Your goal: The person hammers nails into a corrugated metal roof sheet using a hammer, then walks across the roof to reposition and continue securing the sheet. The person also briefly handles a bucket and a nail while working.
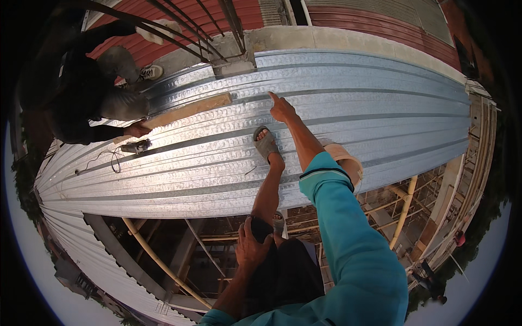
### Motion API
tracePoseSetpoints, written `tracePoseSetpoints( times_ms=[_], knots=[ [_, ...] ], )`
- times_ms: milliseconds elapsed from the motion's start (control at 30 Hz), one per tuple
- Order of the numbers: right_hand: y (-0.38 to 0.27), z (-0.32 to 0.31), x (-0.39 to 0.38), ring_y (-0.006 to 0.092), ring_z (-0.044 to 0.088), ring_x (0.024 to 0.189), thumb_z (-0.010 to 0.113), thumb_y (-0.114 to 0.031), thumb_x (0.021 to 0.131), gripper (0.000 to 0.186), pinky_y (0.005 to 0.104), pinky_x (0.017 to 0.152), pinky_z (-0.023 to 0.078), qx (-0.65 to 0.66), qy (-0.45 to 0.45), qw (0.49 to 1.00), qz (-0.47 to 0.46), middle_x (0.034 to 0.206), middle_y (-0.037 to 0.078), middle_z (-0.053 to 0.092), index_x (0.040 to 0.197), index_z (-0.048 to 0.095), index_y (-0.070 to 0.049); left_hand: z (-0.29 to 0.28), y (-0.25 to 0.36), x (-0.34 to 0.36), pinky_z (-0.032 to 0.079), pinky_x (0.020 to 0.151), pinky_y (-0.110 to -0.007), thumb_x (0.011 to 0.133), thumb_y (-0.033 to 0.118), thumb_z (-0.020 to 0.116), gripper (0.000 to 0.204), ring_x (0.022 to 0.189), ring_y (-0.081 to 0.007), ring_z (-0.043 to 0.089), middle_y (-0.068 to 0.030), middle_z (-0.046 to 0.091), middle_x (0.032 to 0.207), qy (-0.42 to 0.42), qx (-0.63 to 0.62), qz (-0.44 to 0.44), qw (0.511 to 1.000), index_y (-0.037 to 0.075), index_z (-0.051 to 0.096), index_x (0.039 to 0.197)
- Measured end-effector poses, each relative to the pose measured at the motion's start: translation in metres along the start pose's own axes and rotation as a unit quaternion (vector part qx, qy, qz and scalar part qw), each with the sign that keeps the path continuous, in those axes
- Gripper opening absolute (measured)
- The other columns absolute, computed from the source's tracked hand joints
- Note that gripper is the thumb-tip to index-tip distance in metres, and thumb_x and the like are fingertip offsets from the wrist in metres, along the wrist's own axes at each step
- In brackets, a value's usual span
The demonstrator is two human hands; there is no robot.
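Observation:
My right hand (281, 108) reaches over the ribbed silver metal sheeting (353, 104), index finger stretched out and the others curled, holding nothing. My left hand (251, 244) rests on my knee with its fingers apart. My sandalled foot (266, 144) is on the sheeting. A pale bucket (346, 162) sits behind my right forearm. At left, a co-worker's hand (136, 130) is at a long wooden board (187, 111), with a power tool (135, 147) and its cable just below.
A crouching co-worker (76, 98) occupies the upper left, near upright steel bars (185, 32) on a concrete ledge (353, 39). Below the sheeting's near edge are open framing and yellow poles (403, 212). Red roofing (375, 22) lies beyond the ledge. People (429, 281) show at far lower right.

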State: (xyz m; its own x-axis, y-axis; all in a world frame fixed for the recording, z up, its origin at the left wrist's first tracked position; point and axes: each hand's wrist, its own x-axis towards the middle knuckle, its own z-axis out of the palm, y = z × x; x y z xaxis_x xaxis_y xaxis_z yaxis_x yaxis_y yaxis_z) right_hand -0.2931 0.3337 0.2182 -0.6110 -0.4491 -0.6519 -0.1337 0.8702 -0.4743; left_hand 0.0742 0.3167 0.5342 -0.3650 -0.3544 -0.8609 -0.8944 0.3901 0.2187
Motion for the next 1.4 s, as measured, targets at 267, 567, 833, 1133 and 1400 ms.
tracePoseSetpoints(
  times_ms=[267,567,833,1133,1400],
  knots=[
    [0.011,0.022,0.156,0.0422,0.058,0.114,0.049,-0.015,0.09,0.072,0.0532,0.093,0.05,-0.138,-0.011,0.99,0.008,0.128,0.024,0.051,0.155,0.022,-0.027,-0.019,0.021,0.04,0.046,0.098,-0.052,0.074,0.043,0.076,0.091,0.126,-0.0411,0.049,-0.0204,0.042,0.14,-0.029,0.006,-0.036,0.999,0.01,0.029,0.144],
    [0.016,0.046,0.212,0.0405,0.059,0.115,0.052,-0.02,0.091,0.068,0.0517,0.091,0.051,-0.191,-0.017,0.981,0.017,0.126,0.022,0.055,0.153,0.026,-0.029,-0.03,0.032,0.056,0.048,0.095,-0.051,0.071,0.044,0.078,0.092,0.124,-0.0414,0.05,-0.0203,0.043,0.138,-0.049,-0.019,-0.075,0.996,0.011,0.032,0.143],
    [0.009,0.049,0.226,0.0382,0.064,0.107,0.052,-0.021,0.09,0.065,0.0514,0.086,0.053,-0.183,-0.009,0.983,0.029,0.121,0.022,0.06,0.151,0.031,-0.022,-0.035,0.04,0.06,0.046,0.099,-0.052,0.073,0.048,0.076,0.091,0.125,-0.0411,0.049,-0.0199,0.042,0.139,-0.06,-0.047,-0.087,0.993,0.014,0.031,0.144],
    [-0.069,0.108,0.235,0.0356,0.068,0.097,0.053,-0.022,0.088,0.06,0.0498,0.078,0.055,-0.193,0.014,0.978,-0.079,0.108,0.02,0.067,0.147,0.04,-0.019,-0.034,0.045,0.065,0.045,0.1,-0.053,0.071,0.049,0.077,0.09,0.125,-0.0413,0.049,-0.02,0.042,0.139,-0.056,-0.049,-0.083,0.994,0.018,0.032,0.143],
    [-0.133,0.162,0.253,0.0341,0.071,0.085,0.052,-0.021,0.088,0.058,0.0478,0.07,0.055,-0.161,0.048,0.978,-0.121,0.091,0.016,0.071,0.145,0.044,-0.021,-0.04,0.052,0.071,0.048,0.096,-0.054,0.071,0.047,0.077,0.088,0.121,-0.0434,0.052,-0.0212,0.043,0.138,-0.027,-0.059,-0.079,0.995,0.017,0.035,0.142]
  ],
)
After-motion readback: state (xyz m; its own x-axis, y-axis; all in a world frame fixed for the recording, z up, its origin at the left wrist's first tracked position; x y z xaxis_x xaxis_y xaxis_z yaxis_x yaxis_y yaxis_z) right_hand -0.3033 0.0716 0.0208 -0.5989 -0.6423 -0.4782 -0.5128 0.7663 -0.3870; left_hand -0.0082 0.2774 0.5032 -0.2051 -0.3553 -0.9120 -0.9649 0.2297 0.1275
